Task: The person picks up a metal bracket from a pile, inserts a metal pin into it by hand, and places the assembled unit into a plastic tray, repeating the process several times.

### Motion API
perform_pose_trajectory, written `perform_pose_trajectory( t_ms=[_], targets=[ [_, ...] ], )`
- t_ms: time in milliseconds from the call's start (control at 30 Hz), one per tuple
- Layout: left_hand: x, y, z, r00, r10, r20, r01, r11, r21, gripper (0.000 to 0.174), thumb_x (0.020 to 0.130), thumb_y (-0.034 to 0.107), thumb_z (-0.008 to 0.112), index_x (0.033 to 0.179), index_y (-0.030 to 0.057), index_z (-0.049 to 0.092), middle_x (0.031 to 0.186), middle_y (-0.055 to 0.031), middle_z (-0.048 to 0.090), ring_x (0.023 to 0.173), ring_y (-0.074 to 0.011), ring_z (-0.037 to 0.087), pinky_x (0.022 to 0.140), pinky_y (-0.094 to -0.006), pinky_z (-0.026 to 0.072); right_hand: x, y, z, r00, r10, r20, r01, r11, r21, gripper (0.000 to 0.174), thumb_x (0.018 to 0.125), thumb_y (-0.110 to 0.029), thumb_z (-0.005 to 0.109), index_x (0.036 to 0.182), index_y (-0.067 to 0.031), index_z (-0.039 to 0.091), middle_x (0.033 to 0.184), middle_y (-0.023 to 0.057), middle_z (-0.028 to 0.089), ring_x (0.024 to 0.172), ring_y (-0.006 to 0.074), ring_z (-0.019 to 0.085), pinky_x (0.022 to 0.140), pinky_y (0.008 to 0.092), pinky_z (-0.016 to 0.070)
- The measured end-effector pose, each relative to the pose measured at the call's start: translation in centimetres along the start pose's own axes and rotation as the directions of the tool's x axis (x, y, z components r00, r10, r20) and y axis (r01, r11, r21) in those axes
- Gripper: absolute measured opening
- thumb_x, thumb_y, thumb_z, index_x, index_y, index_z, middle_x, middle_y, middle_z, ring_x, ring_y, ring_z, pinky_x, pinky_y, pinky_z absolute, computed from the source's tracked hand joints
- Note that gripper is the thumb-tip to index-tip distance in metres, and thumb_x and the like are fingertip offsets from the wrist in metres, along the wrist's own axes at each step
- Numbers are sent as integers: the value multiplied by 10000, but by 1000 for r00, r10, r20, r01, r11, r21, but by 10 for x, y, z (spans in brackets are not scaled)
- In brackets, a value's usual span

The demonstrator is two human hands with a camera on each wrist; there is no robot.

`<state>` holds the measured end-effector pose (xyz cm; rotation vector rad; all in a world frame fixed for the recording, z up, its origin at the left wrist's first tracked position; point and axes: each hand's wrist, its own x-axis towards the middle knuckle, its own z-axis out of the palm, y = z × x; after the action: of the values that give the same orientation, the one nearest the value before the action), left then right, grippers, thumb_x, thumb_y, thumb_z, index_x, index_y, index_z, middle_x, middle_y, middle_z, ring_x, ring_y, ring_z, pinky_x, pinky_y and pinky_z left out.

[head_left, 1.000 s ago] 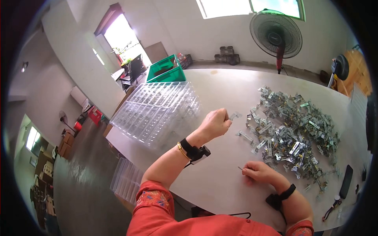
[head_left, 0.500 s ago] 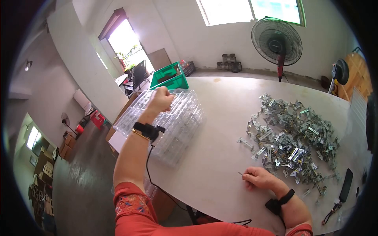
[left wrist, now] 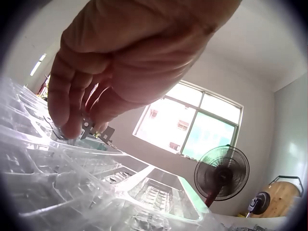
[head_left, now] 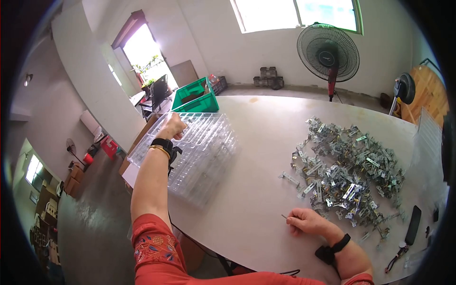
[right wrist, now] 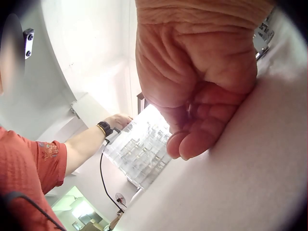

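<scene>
Only the L-wrist view shows the small silver metal bracket (left wrist: 95, 131): left hand (left wrist: 120, 62) fingertips curled, pinching it just above the clear plastic compartment tray (head_left: 204, 152). Right hand (head_left: 308, 221) curled, pinching a thin metal pin (head_left: 284, 216) at the white table (head_left: 256, 190).

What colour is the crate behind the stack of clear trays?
Green; the crate shows best in the head view.
</scene>
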<state>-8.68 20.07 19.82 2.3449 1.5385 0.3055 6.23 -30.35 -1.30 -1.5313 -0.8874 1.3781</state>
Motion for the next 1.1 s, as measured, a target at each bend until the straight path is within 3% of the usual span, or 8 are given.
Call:
perform_pose_trajectory(
  t_ms=[200,433,700,1100],
  targets=[
    [4,-1,6,999,-2,-34,3,999,38,293,887,138,712,1065,-31,552,724,-182,687,583,-255,722,467,-367,591,-2,-3,0,1000,0,9,0,999,-34,209,1042,-232,570,1027,-31,625,803,43,695,699,110,681,634,260,564],
    [25,-10,16,994,59,94,-63,997,42,310,887,131,710,1086,-8,517,749,-169,680,577,-266,716,462,-381,590,-3,-7,1,1000,15,5,-15,999,-38,214,1041,-234,567,1027,-30,629,810,43,698,709,110,686,642,261,567],
    [21,-8,21,999,9,38,-10,1000,29,248,862,95,721,1003,-74,608,784,-212,701,610,-287,732,500,-403,615,-3,-5,1,1000,12,-4,-12,1000,-21,219,1040,-234,564,1026,-26,629,815,47,697,707,114,684,642,265,568],
    [12,-4,24,998,44,-46,-40,995,96,239,859,81,703,1013,-87,628,733,-186,714,589,-270,729,520,-384,608,-3,-4,1,1000,-5,-7,4,999,-36,222,1039,-238,568,1019,-25,629,814,48,700,714,115,689,637,267,569]
  ],
)
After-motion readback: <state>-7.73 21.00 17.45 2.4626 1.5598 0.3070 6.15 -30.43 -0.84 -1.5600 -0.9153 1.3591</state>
